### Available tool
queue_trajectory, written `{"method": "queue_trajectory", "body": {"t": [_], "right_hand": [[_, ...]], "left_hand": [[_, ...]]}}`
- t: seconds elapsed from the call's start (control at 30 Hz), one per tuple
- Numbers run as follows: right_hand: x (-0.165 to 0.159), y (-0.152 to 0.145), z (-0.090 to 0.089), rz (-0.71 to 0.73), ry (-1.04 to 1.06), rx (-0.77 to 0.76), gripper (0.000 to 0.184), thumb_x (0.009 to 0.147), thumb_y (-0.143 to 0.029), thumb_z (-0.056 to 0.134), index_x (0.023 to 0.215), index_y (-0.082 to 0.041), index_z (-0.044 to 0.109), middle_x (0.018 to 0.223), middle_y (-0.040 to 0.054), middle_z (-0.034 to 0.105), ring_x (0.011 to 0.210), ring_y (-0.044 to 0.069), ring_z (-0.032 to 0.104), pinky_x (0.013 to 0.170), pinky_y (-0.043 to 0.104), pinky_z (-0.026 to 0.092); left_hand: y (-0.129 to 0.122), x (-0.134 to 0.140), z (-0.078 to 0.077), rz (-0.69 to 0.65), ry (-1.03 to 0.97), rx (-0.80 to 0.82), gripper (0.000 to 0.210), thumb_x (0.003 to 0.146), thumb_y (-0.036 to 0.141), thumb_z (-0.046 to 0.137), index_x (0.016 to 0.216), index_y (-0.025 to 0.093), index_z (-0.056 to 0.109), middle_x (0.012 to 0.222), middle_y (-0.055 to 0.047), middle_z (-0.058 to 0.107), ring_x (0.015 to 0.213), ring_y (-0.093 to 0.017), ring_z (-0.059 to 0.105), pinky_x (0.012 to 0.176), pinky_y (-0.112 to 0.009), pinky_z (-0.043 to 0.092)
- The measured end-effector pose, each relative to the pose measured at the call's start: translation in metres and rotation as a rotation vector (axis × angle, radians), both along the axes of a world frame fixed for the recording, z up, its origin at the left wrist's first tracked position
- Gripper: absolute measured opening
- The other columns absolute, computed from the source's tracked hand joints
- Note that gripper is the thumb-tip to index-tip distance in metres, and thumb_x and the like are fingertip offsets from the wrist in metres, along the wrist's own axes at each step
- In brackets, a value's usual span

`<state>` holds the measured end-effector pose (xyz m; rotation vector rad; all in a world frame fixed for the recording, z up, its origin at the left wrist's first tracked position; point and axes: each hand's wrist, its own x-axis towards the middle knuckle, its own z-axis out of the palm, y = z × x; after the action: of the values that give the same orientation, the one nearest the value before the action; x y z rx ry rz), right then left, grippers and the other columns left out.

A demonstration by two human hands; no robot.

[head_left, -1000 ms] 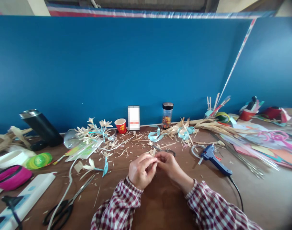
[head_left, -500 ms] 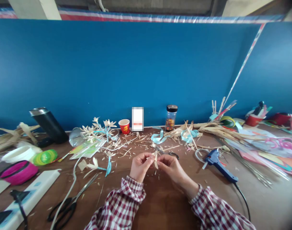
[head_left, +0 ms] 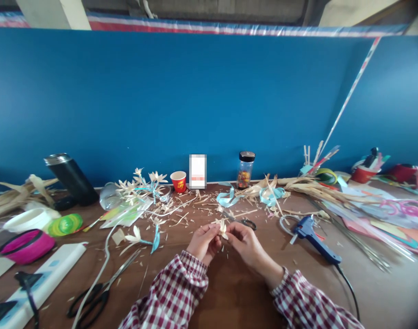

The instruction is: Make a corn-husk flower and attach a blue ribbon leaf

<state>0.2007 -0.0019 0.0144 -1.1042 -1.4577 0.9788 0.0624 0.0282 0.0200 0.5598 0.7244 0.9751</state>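
Note:
Between my two hands is a small cream flower (head_left: pixel 223 227) with several petals that look like dried husk. My left hand (head_left: pixel 203 241) is closed, pinching the flower's left side between thumb and fingers. My right hand (head_left: pixel 246 243) is closed too, its fingertips on the flower's right side. Just beyond my right hand lie small scissors (head_left: pixel 249 224), partly hidden. Scraps of husk are scattered over the brown table (head_left: pixel 236 297) around both hands. A finished-looking flower (head_left: pixel 135 235) with a blue-wrapped stem (head_left: pixel 147 242) lies left of my left hand.
Large black-handled scissors (head_left: pixel 95 297), a white cable (head_left: pixel 106 249) and a power strip (head_left: pixel 60 269) lie at left. A blue glue gun (head_left: pixel 314 237) lies at right. Along the back stand a red paper cup (head_left: pixel 178 183), a lidded jar (head_left: pixel 245 171) and a dark flask (head_left: pixel 73 180).
The flower has turned in my fingers and its petals now face me more openly. My left hand has rolled slightly, showing more of its curled fingers below.

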Motion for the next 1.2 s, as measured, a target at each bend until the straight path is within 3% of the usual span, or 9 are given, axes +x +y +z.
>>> {"method": "queue_trajectory", "body": {"t": [0.23, 0.4, 0.53, 0.83, 0.97, 1.07, 1.2], "right_hand": [[0.002, 0.001, -0.002, 0.094, 0.047, -0.086, 0.026, 0.075, -0.042, 0.06, 0.075, -0.015, 0.06, 0.064, -0.0015, 0.055, 0.056, 0.01, 0.045, 0.053, 0.021, 0.035], [0.002, -0.002, 0.003, 0.064, -0.075, -0.025, 0.021, 0.077, -0.036, 0.058, 0.072, -0.016, 0.059, 0.062, -0.002, 0.052, 0.057, 0.011, 0.043, 0.053, 0.021, 0.034], [0.001, -0.004, 0.007, 0.006, -0.148, 0.061, 0.014, 0.078, -0.028, 0.056, 0.07, -0.017, 0.057, 0.063, -0.002, 0.052, 0.06, 0.011, 0.043, 0.055, 0.021, 0.035], [0.0, -0.003, 0.004, 0.001, -0.119, 0.066, 0.012, 0.079, -0.025, 0.053, 0.071, -0.017, 0.057, 0.065, -0.0013, 0.053, 0.06, 0.011, 0.044, 0.057, 0.022, 0.036], [0.0, 0.0, 0.003, -0.001, -0.08, 0.027, 0.015, 0.078, -0.029, 0.056, 0.07, -0.016, 0.057, 0.064, -0.0012, 0.053, 0.06, 0.011, 0.045, 0.057, 0.022, 0.036], [0.001, 0.004, 0.001, -0.012, 0.034, -0.015, 0.02, 0.077, -0.035, 0.059, 0.072, -0.016, 0.057, 0.066, -0.0008, 0.054, 0.061, 0.011, 0.045, 0.057, 0.022, 0.036], [0.004, 0.009, -0.004, -0.032, 0.186, -0.083, 0.028, 0.074, -0.042, 0.062, 0.074, -0.015, 0.054, 0.06, -0.0034, 0.049, 0.052, 0.008, 0.038, 0.048, 0.02, 0.029]], "left_hand": [[0.003, -0.01, 0.006, -0.111, 0.081, 0.146, 0.027, 0.061, 0.035, 0.074, 0.064, 0.011, 0.061, 0.055, 0.003, 0.054, 0.042, -0.002, 0.046, 0.04, -0.011, 0.041], [0.007, -0.014, 0.004, -0.147, 0.158, 0.104, 0.023, 0.059, 0.03, 0.075, 0.063, 0.011, 0.062, 0.053, 0.001, 0.057, 0.038, -0.002, 0.046, 0.036, -0.011, 0.039], [0.006, -0.011, -0.001, -0.188, 0.04, 0.053, 0.019, 0.064, 0.027, 0.073, 0.066, 0.012, 0.063, 0.054, 0.002, 0.057, 0.039, -0.001, 0.048, 0.039, -0.009, 0.041], [0.0, -0.005, -0.005, -0.151, -0.117, -0.035, 0.012, 0.065, 0.019, 0.073, 0.068, 0.011, 0.064, 0.057, 0.001, 0.058, 0.044, -0.001, 0.052, 0.044, -0.007, 0.046], [0.001, -0.001, -0.007, -0.068, -0.143, -0.12, 0.01, 0.068, 0.015, 0.071, 0.07, 0.01, 0.062, 0.055, 0.001, 0.059, 0.042, -0.002, 0.053, 0.043, -0.008, 0.047], [0.002, 0.001, -0.004, -0.002, -0.127, -0.196, 0.014, 0.074, 0.022, 0.066, 0.072, 0.01, 0.06, 0.053, 0.001, 0.059, 0.041, -0.005, 0.054, 0.042, -0.013, 0.05], [0.003, 0.0, 0.0, -0.027, -0.1, -0.225, 0.021, 0.078, 0.03, 0.061, 0.073, 0.009, 0.059, 0.056, -0.001, 0.06, 0.042, -0.006, 0.055, 0.042, -0.016, 0.052]]}}
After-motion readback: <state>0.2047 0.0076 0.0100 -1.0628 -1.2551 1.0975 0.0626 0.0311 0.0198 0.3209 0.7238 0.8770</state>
